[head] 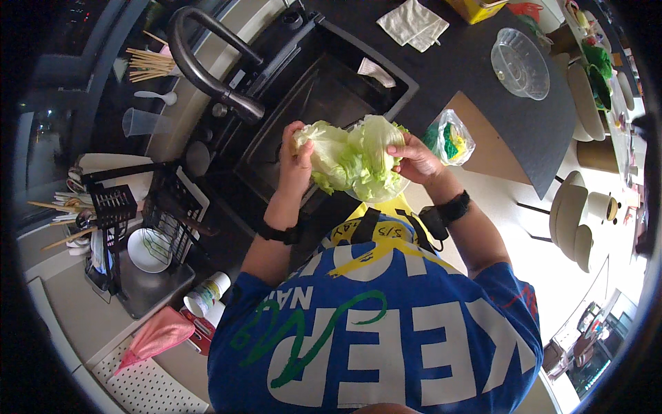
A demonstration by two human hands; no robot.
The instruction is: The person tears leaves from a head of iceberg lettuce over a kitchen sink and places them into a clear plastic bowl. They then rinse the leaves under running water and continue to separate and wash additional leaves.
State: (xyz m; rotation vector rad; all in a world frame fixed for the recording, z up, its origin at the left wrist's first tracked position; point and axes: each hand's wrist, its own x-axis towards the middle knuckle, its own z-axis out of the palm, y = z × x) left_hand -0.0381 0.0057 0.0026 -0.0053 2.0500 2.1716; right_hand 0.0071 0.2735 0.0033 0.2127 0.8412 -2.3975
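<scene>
Pale green lettuce leaves (336,155) stretch between my two hands, above the near edge of a dark sink (331,88). My left hand (297,158) pinches the leaf's left end between thumb and fingers. On the other side my right hand (416,158) grips the lettuce, thumb on top. Beneath the leaves, close to my body, shows the rim of a clear bowl (402,187); more lettuce seems to lie in it, and the rest is hidden. A black band sits on each wrist.
A curved faucet (207,85) arches over the sink's left side. A dish rack (170,217) with a white plate (149,250) stands left. Right are a bagged green scrubber (455,137), a clear plastic basin (520,64) and a folded cloth (414,25). Chairs (569,217) stand beyond the counter.
</scene>
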